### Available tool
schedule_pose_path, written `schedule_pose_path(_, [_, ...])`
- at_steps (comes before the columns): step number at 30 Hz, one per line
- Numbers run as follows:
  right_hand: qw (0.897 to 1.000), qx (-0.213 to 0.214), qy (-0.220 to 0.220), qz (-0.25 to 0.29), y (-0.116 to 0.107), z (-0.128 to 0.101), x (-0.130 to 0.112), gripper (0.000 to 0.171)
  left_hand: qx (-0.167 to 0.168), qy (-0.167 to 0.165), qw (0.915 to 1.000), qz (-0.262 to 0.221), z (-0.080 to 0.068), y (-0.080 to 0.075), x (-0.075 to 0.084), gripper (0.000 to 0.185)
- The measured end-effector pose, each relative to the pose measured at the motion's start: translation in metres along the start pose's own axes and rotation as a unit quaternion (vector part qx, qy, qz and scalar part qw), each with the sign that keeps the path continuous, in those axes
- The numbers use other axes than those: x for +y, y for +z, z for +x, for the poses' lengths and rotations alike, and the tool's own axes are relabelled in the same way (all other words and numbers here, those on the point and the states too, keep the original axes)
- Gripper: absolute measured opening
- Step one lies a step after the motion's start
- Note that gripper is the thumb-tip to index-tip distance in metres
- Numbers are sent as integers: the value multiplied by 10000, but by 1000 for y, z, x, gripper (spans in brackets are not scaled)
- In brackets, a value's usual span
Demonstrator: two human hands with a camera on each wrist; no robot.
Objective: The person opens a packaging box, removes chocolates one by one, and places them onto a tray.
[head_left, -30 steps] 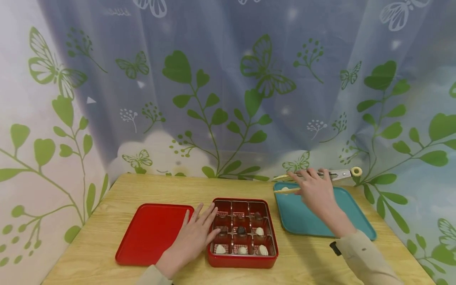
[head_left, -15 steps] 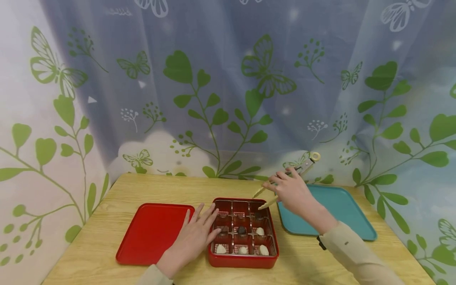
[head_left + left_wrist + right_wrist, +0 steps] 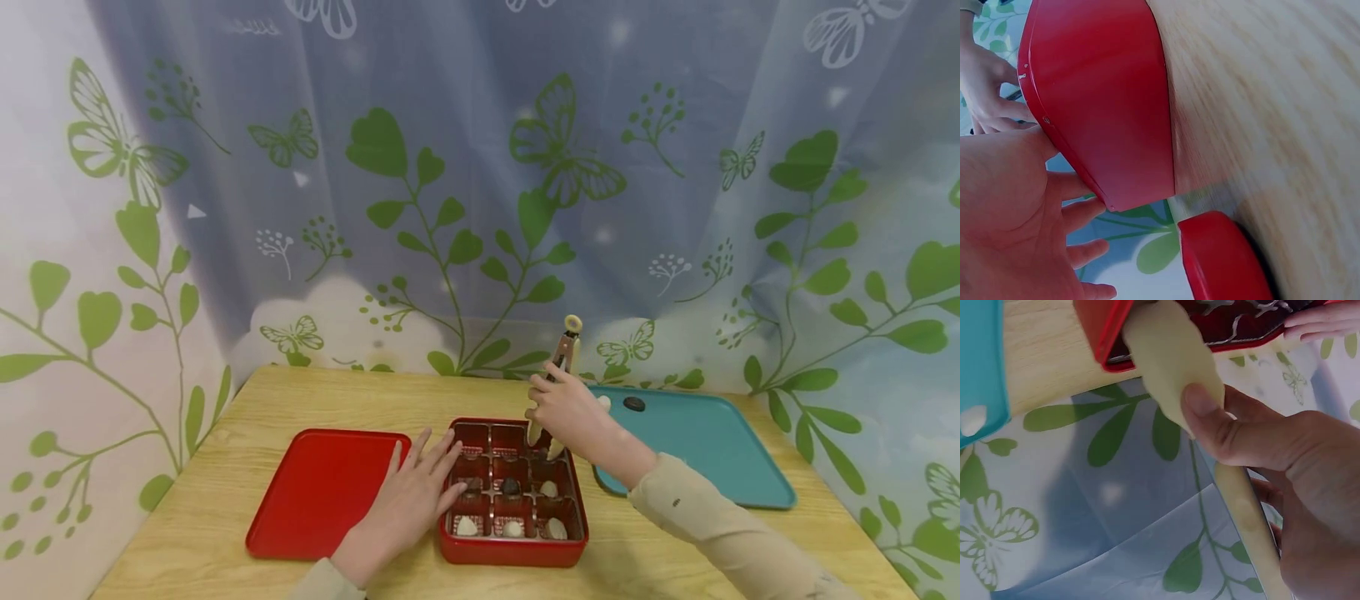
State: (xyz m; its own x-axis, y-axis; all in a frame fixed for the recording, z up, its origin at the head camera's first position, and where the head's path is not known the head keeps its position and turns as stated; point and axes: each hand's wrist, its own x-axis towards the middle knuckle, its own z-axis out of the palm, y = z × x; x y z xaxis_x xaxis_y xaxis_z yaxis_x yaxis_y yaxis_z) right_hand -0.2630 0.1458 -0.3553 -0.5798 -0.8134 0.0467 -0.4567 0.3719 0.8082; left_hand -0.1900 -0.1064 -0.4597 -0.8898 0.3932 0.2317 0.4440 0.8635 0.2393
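A red compartment box (image 3: 512, 550) sits at the table's middle with several white and dark chocolates in its cells. My left hand (image 3: 417, 492) lies flat, fingers spread, touching the box's left wall (image 3: 1104, 106). My right hand (image 3: 561, 410) grips cream-coloured tongs (image 3: 564, 354), held nearly upright. Their tips dip into the back right cell beside a dark chocolate (image 3: 543, 455). In the right wrist view my thumb presses on the tongs (image 3: 1172, 369) above the box rim (image 3: 1100, 328). Whether the tips pinch anything is hidden.
A red lid (image 3: 322, 492) lies left of the box. A teal tray (image 3: 705, 467) lies to the right with a dark chocolate (image 3: 634, 404) and a white piece (image 3: 604, 402) at its far edge. A leaf-patterned curtain hangs behind the wooden table (image 3: 225, 450).
My right hand carried the tongs left from the teal tray to the box and tipped them upright, tips down. A dark chocolate now shows on the tray. My left hand stayed put.
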Motion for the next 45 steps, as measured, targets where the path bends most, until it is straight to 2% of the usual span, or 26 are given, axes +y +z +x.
schedule_pose_path(3, [9999,-8,-8,-165,-1,4,-6,10,-14,-4,10000,29,0,0,-1,59])
schedule_pose_path(6, [9998,-57,42,-195,1,6,-11,8,-13,-14,10000,24,0,0,-1,59])
schedule_pose_path(12, [10000,31,45,79,12,5,-20,6,-22,-27,10000,-32,0,-2,-1,59])
schedule_pose_path(15, [9992,81,194,332,16,-1,-19,6,-28,-19,10000,-61,0,-1,0,59])
schedule_pose_path(17, [9978,120,348,547,19,-6,-17,10,-30,-13,10000,-53,0,-1,0,59])
schedule_pose_path(21, [9931,305,698,889,22,-21,-11,28,-41,-10,10000,-40,0,-2,1,59])
schedule_pose_path(26, [9785,601,1220,1548,25,-40,0,52,-51,-17,10000,-70,0,-3,2,59])
schedule_pose_path(31, [9599,960,1758,1962,31,-57,9,59,-58,-46,10000,-43,0,-2,0,59])
schedule_pose_path(35, [9472,1236,2155,2028,39,-68,11,61,-66,-42,10000,-34,1,-1,0,59])
schedule_pose_path(39, [9400,1503,2425,1874,53,-80,14,62,-64,-43,10000,-43,0,-1,0,59])
schedule_pose_path(45, [9326,1456,2867,1640,74,-103,26,68,-41,-28,10000,-17,0,-2,1,59])
